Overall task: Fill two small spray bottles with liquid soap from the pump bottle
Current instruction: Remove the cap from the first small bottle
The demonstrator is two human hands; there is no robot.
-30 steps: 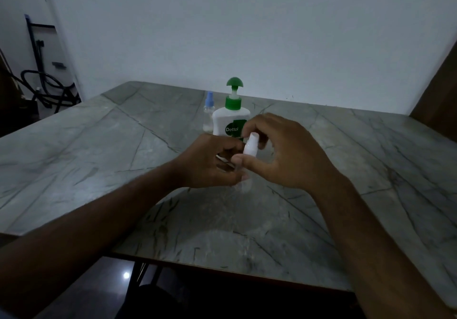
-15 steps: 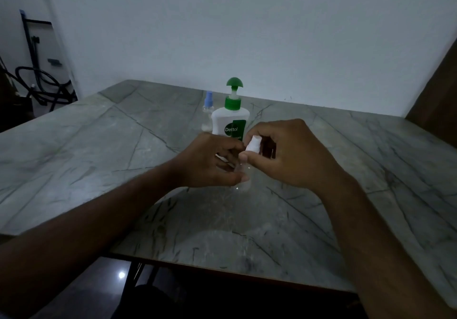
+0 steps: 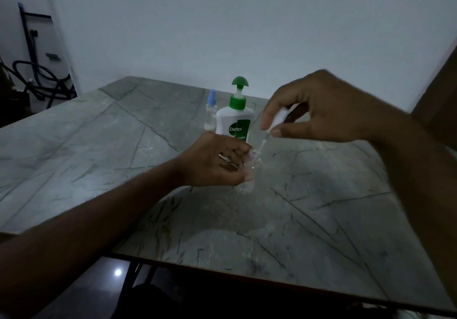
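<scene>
My left hand (image 3: 217, 160) grips a small clear spray bottle (image 3: 249, 177) standing on the marble table (image 3: 99, 145). Above it, my right hand (image 3: 321, 108) pinches the bottle's white spray head (image 3: 278, 119), lifted off the neck; its thin dip tube (image 3: 262, 144) still hangs into the open mouth. Just behind stands the white pump bottle (image 3: 235, 120) with a green pump and a Dettol label. A second small spray bottle (image 3: 211, 110) with a blue cap stands to the pump bottle's left.
The table's near edge (image 3: 272, 271) runs across the lower part of the view. A white wall (image 3: 247, 21) rises behind the table. Dark hoses and a metal frame (image 3: 37, 76) sit in the far left corner. A brown panel (image 3: 440, 91) stands at right.
My right hand has risen up and to the right, drawing the white spray head and its tube out of the clear bottle. My left hand keeps its grip on the bottle.
</scene>
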